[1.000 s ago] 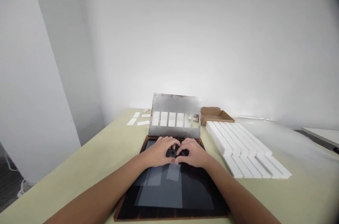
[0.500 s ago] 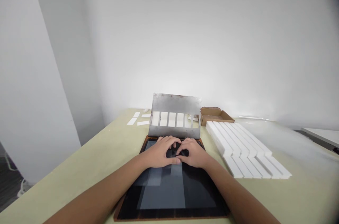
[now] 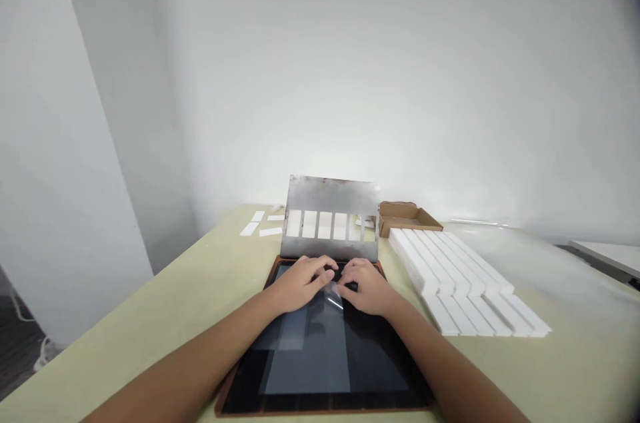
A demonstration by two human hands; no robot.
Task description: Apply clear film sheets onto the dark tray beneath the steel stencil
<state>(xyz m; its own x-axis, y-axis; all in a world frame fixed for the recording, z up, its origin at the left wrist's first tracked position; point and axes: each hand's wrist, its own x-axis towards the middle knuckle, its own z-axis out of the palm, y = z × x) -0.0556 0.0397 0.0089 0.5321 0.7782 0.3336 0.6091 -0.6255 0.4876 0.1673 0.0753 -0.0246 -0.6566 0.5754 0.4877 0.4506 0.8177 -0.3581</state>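
My left hand (image 3: 300, 284) and my right hand (image 3: 367, 288) rest close together at the far end of a black glass tablet screen (image 3: 310, 370), which lies in a brown case (image 3: 325, 412). Between my fingertips, a small piece of transparent film (image 3: 333, 295) catches the light. Both hands seem to pinch it, though my fingers partly hide its edges. Just beyond my fingers stands a scuffed steel plate (image 3: 330, 196) with a row of rectangular slots.
A stack of long white strips (image 3: 460, 283) lies on the pale green table (image 3: 150, 336) to the right, with a cardboard box lid (image 3: 405, 218) behind it. Several small white pieces (image 3: 255, 222) lie at the far left. A white panel (image 3: 610, 256) shows at the right.
The transparent film now shows raised between my fingertips, and the pale patch on the screen has shifted. My hands have opened slightly apart.
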